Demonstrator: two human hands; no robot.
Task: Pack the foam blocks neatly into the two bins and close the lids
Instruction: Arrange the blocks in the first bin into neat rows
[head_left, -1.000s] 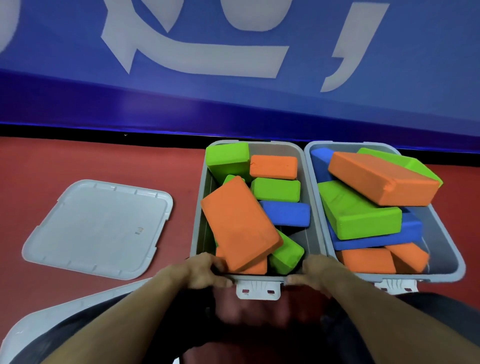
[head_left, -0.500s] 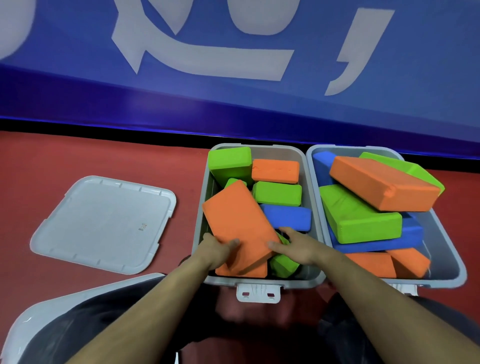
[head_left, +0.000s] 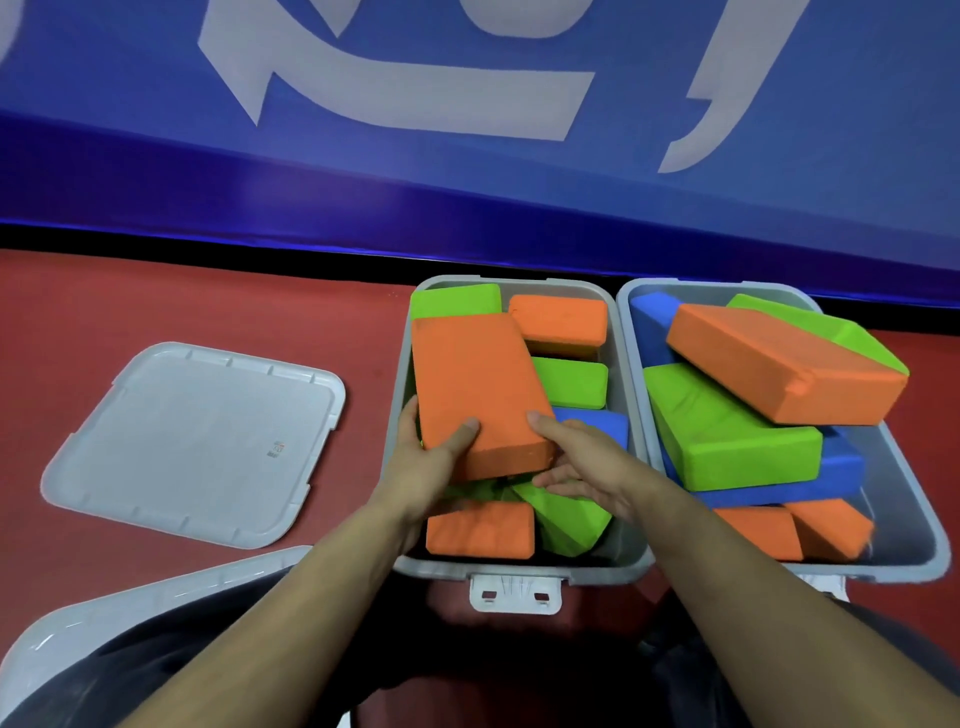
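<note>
Two bins: left bin (head_left: 631, 564) and right bin (head_left: 930, 545) sit side by side on the red floor, touching or nearly so, both open.
Head view, change: a second ago both hands rested on the near rim of the left bin; half a second ago they had reached in to the large orange block (head_left: 478, 395); now that block is lifted at its near end and swung to lie along the bin's left wall.
Left hand (head_left: 421, 467): curled round the block's near left corner, thumb on the top face, fingers hidden beneath.
Right hand (head_left: 582, 462): half open, thumb pressed on the block's near right edge, fingers spread under and beside it; not fully closed.
Left bin contents: green block (head_left: 454, 300) at far left corner, small orange block (head_left: 561, 325), a green one (head_left: 574, 382) and a blue one (head_left: 602, 426) down the right side, orange (head_left: 480, 530) and tilted green (head_left: 566, 519) at the near end.
Right bin contents: blocks heaped askew; top orange block (head_left: 779, 364) rises above the rim.
Lids: one lid (head_left: 192, 441) flat on the floor, well left of the bins; corner of a second lid (head_left: 47, 644) at lower left, partly hidden.
Meaning for task: judged as re-seating in progress. Straightening this block should free the layer below, but neither bin looks ready to close.
Risk: right-hand heap would likely block its lid.
</note>
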